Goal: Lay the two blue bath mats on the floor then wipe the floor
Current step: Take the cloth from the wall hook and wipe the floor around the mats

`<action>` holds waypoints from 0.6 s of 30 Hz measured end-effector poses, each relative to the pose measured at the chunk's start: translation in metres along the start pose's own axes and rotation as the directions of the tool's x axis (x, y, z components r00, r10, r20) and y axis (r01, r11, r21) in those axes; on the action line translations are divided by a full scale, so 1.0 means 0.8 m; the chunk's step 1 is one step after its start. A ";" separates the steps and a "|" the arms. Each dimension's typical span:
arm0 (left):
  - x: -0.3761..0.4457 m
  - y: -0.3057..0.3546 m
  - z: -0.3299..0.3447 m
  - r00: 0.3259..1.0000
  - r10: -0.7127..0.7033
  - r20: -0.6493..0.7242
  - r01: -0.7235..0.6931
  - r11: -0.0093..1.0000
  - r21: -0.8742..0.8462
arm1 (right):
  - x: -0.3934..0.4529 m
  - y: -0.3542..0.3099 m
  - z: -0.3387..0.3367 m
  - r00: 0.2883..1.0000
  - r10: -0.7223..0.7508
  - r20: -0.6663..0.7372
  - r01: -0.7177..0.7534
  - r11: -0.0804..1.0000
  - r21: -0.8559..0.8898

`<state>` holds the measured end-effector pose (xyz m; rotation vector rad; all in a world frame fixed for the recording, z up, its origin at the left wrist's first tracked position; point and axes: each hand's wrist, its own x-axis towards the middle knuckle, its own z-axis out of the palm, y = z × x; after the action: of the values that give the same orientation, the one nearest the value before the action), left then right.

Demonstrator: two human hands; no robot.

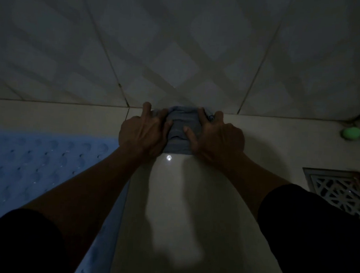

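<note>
Lying between left hand (143, 133) and right hand (219, 139), cloth (181, 125).

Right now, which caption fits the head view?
Both hands press a grey-blue cloth on pale floor tiles beside a blue studded bath mat.

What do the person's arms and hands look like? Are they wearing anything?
Both hands, the left hand and the right hand, are bare: no gloves, and no rings or watch visible in the dim light. The forearms are bare too. Dark sleeves cover the arms higher up, pushed up towards the elbows.
</note>
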<state>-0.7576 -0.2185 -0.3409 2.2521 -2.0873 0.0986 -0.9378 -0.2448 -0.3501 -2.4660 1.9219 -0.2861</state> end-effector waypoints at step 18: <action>-0.088 -0.001 -0.020 0.995 -0.021 0.095 0.012 0.995 0.099 | -0.073 -0.016 -0.011 0.988 0.017 0.154 -0.008 0.998 -0.054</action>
<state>-0.7624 -0.1470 -0.3316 2.3746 -2.1558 0.0961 -0.9407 -0.1844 -0.3485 -2.4262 1.9055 -0.0415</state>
